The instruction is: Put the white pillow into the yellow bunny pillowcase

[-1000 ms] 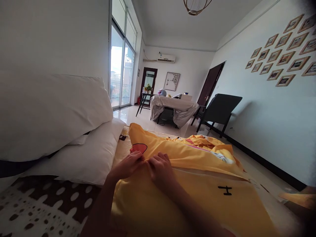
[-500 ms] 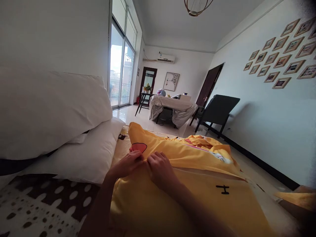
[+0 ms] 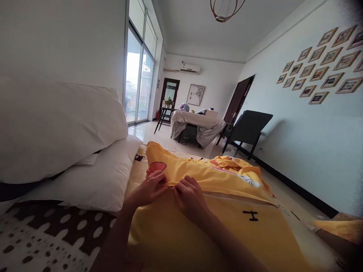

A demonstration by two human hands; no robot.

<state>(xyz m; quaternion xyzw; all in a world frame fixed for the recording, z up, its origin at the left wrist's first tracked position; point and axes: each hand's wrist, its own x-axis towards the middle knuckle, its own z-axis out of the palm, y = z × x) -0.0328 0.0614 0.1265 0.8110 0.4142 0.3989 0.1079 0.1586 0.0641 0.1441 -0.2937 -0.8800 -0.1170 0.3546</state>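
Observation:
A yellow printed duvet cover (image 3: 227, 223) lies across the bed in front of me, with a pink patch and a black letter H on it. A long slit-like opening runs from my hands toward its right side, and a paler layer shows along it. My left hand (image 3: 151, 187) pinches the cloth edge near the pink patch, fingers closed. Just to its right, my right hand (image 3: 188, 192) grips the same edge with curled fingers. A short stretch of edge shows between the two hands. Whether a zip or fastener sits under the fingertips is hidden.
Two white pillows (image 3: 62, 132) are stacked at the left on a brown-and-white patterned cover (image 3: 56, 234). Beyond the bed stand a cloth-draped table (image 3: 195, 119) and a dark chair (image 3: 249, 126). Yellow fabric (image 3: 337, 228) shows at the right edge.
My right hand has shifted slightly right, widening the gap between the hands. More of the cloth edge shows between them. Both hands still hold the cover.

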